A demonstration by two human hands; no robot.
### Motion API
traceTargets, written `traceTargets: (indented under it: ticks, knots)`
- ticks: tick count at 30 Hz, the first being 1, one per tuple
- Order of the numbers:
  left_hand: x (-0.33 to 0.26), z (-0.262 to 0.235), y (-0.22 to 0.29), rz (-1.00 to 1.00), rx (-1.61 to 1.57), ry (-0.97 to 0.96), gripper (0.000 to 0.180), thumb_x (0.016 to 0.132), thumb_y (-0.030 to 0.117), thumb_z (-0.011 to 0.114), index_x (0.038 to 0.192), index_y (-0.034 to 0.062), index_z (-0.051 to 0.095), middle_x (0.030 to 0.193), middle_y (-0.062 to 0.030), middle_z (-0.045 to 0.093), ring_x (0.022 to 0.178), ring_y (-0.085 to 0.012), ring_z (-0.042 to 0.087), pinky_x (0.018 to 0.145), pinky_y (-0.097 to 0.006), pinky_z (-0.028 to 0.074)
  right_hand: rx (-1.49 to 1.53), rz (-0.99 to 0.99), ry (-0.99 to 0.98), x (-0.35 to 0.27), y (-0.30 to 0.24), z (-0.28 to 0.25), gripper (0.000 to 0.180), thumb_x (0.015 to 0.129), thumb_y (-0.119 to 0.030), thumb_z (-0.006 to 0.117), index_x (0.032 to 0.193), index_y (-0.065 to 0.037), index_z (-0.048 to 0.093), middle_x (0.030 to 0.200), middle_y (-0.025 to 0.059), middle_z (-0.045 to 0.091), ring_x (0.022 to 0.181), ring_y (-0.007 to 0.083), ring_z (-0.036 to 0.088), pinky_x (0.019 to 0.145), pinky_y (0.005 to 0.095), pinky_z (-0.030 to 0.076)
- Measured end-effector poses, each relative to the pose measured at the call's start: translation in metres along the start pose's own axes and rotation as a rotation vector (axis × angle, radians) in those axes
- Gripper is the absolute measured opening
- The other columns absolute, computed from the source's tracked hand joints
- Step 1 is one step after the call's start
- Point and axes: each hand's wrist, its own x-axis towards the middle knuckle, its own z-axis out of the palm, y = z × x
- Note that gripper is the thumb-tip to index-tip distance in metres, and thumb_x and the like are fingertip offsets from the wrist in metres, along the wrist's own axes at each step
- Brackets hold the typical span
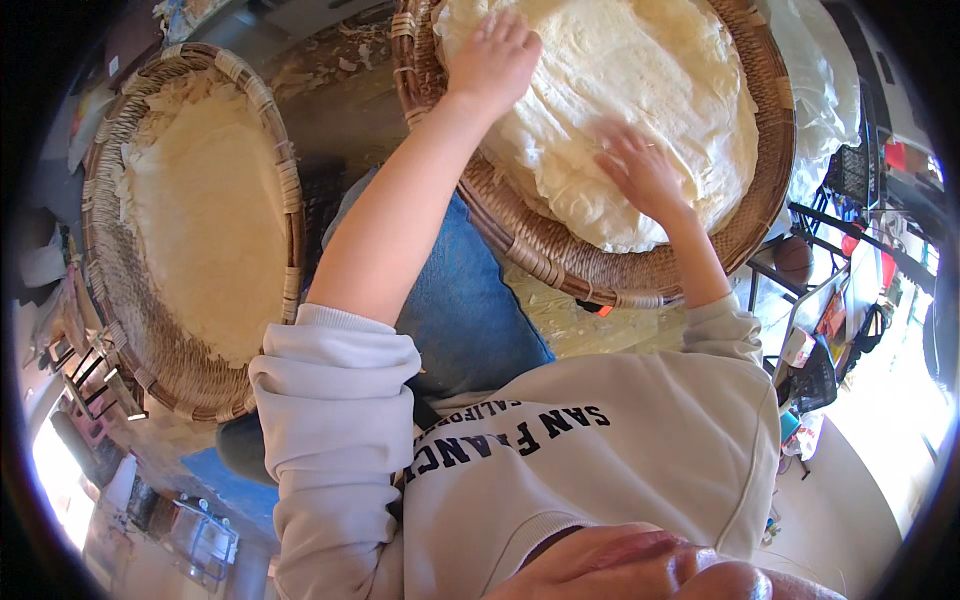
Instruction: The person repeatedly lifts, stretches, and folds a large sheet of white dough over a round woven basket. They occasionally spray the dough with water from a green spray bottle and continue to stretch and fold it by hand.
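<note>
A round woven basket (pixel 560 265) at the top holds a broad cream-coloured mound (pixel 620 60) with a wrinkled surface and ragged, layered edges; its exact kind I cannot tell. My left hand (pixel 495 62) lies on the mound's left edge, close to the basket rim, with its fingers stretched forward. Flat on the lower middle of the mound rests my right hand (pixel 642 172), its fingers spread and slightly blurred. Neither hand shows anything gripped. To the left, a second woven basket (pixel 292 200) contains a similar pale, flatter mass (pixel 205 220) with flaky edges.
Clear plastic sheeting (pixel 825 90) hangs beside the right rim of the near basket. My jeans-covered leg (pixel 460 300) is between the two baskets. Pale scraps (pixel 345 60) lie on the floor at the upper left. Assorted goods and racks (pixel 830 310) stand at the right.
</note>
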Motion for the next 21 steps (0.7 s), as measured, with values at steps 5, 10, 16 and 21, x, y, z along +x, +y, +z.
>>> traceTargets:
  ticks: [5,10,16,21]
  knots:
    - [-0.006,0.019,0.019,-0.003,-0.147,-0.118,0.070,0.099,0.055,0.035,0.153,0.0121,0.023,0.161,-0.0091,0.014,0.149,-0.0253,0.011,0.120,-0.046,0.012,0.136,0.373,-0.228,0.068,0.030,0.002,0.044,0.099,-0.040,0.050,0.132,-0.012,0.054,0.136,0.0106,0.055,0.123,0.0307,0.053,0.100,0.0404,0.044]
    - [-0.006,0.033,0.022,-0.030,-0.159,-0.217,0.074,0.097,0.059,0.036,0.155,0.0154,0.019,0.163,-0.0071,0.007,0.149,-0.0267,0.007,0.118,-0.053,0.009,-0.183,0.043,0.538,0.168,0.035,0.059,0.055,0.098,-0.051,0.040,0.133,-0.011,0.053,0.136,0.0101,0.055,0.128,0.0308,0.049,0.107,0.0517,0.034]
    - [0.001,0.033,0.025,-0.071,-0.159,-0.356,0.077,0.095,0.062,0.037,0.156,0.0197,0.014,0.163,-0.0052,0.001,0.150,-0.0282,0.003,0.117,-0.057,0.006,-0.263,0.340,0.014,0.213,0.039,0.074,0.058,0.095,-0.051,0.046,0.142,-0.019,0.045,0.149,0.0073,0.043,0.139,0.0302,0.036,0.109,0.0531,0.031]
    - [0.003,0.048,0.033,-0.086,-0.230,-0.302,0.082,0.092,0.061,0.044,0.156,0.0199,0.014,0.163,-0.0050,0.001,0.150,-0.0297,0.003,0.117,-0.059,0.004,-0.068,0.312,0.435,0.278,0.066,0.075,0.065,0.095,-0.057,0.038,0.150,-0.023,0.032,0.156,0.0047,0.030,0.144,0.0277,0.026,0.115,0.0547,0.020]
